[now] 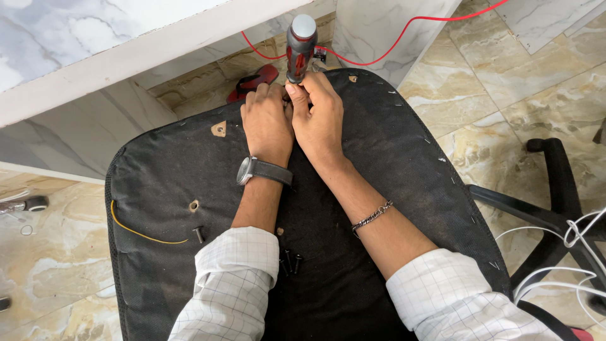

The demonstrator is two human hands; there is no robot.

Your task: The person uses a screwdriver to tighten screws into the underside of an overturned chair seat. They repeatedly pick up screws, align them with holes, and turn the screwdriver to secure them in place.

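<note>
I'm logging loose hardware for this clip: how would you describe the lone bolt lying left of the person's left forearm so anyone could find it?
Start at the black fabric underside of the chair seat that fills the middle of the view. On its left part a thin yellow wire curves across the fabric, and the single dark bolt lies at that wire's right end, just below a small round hole. Unlike the cluster of dark screws between the forearms, it lies alone.

One screwdriver point(301, 47), one upturned chair seat point(391, 158), three loose black screws point(289, 262), one wristwatch point(247, 170), one bracelet point(372, 216), two hands.

Screwdriver point(301, 47) tip hidden, probably behind fingers point(297, 95).
</note>
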